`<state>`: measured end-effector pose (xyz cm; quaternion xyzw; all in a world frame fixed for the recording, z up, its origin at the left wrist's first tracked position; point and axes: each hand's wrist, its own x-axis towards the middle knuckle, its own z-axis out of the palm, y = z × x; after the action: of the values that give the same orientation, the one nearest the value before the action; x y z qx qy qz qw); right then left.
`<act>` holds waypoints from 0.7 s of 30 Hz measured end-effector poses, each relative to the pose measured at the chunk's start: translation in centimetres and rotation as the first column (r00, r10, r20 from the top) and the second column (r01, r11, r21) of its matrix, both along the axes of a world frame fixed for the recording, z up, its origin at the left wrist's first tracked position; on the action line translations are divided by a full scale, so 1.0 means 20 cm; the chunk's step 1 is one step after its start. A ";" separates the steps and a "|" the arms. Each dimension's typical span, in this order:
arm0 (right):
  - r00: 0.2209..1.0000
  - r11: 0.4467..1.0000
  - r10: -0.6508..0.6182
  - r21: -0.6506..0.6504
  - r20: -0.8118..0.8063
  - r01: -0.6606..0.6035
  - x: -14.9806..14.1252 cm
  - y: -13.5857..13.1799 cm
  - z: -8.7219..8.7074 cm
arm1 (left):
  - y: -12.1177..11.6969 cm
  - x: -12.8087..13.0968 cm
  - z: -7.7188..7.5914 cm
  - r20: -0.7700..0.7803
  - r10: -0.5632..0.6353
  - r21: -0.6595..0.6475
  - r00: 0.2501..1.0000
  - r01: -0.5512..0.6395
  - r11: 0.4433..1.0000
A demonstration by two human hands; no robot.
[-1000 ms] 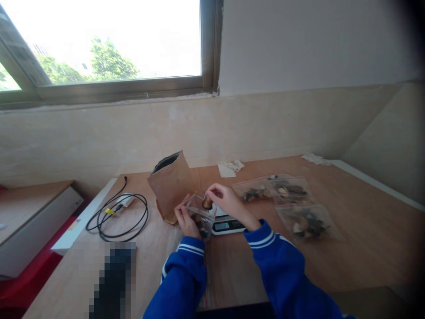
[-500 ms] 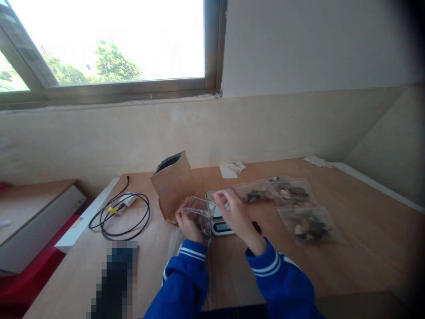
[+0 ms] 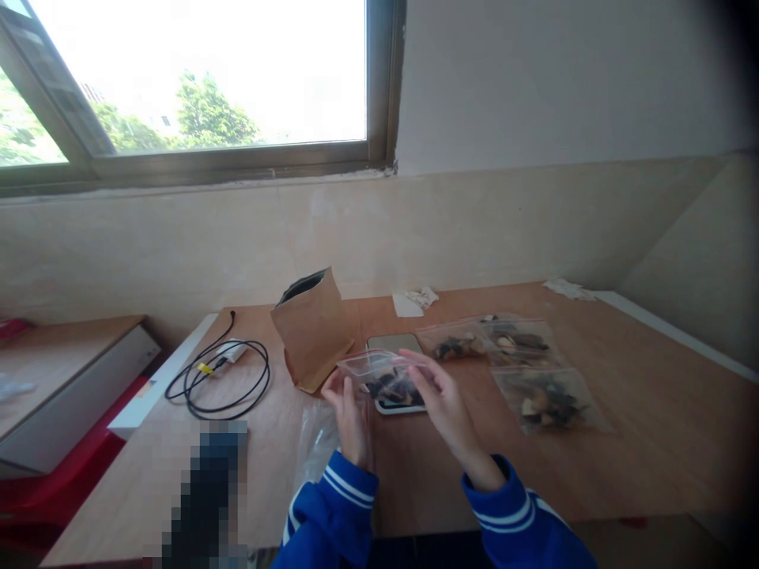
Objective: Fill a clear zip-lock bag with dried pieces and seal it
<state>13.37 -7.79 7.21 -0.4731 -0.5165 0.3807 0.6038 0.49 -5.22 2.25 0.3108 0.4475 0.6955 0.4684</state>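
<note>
Nearest the camera, two blue sleeves with white cuff stripes (image 3: pixel 349 490) come up from the bottom edge, over the brown wooden tabletop (image 3: pixel 652 442). To their left on the table sits a blurred-out dark upright object (image 3: pixel 205 498), and a crumpled clear plastic sheet (image 3: pixel 317 442) lies just beside the left cuff. The left hand (image 3: pixel 349 411) pinches the left end of a small clear plastic zip bag with dark pieces inside (image 3: pixel 383 378); the right hand (image 3: pixel 442 403) grips its right end, fingers curled along the edge. The bag is stretched level between both hands, held up just above the small digital scale with a steel platform (image 3: pixel 396 348), which it partly covers. Just left of the scale a brown paper pouch with a dark open mouth (image 3: pixel 311 328) stands upright. Further left, a coiled black cable with a white plug block (image 3: pixel 222 375) lies on the table. To the right, three filled clear zip bags (image 3: pixel 522 363) lie flat, close together. Behind the scale, crumpled white paper scraps (image 3: pixel 415 300) rest near the beige tiled wall (image 3: pixel 474 229), with a bronze-framed window (image 3: pixel 237 158) above
</note>
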 end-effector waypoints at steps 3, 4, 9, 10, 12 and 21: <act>1.000 1.000 0.013 -0.011 -0.024 -0.014 0.08 -0.03 -0.04 | -0.02 -0.03 0.05 -0.025 -0.170 0.010 0.985 0.170 0.985; 1.000 1.000 0.023 -0.018 -0.021 -0.024 0.11 -0.04 -0.05 | -0.03 -0.03 0.06 -0.051 -0.210 0.026 0.976 0.211 0.977; 0.990 0.987 0.125 -0.089 -0.064 -0.131 0.23 -0.09 -0.14 | -0.07 -0.03 0.09 -0.194 -0.153 0.052 0.969 0.166 0.985; 0.988 0.985 0.140 -0.096 -0.072 -0.146 0.25 -0.10 -0.15 | -0.08 -0.03 0.09 -0.221 -0.146 0.050 0.964 0.160 0.986; 0.988 0.985 0.140 -0.096 -0.071 -0.146 0.28 -0.11 -0.17 | -0.09 -0.03 0.07 -0.266 -0.167 0.037 0.949 0.183 0.982; 0.995 0.990 -0.096 -0.110 -0.028 0.092 0.28 -0.10 -0.33 | -0.10 -0.03 0.01 -0.336 -0.262 0.036 0.904 0.291 0.956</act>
<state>19.02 -9.87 0.64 -0.5225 -0.4620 0.3872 0.6031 -0.02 -7.18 2.44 0.5021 0.4405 0.5789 0.4676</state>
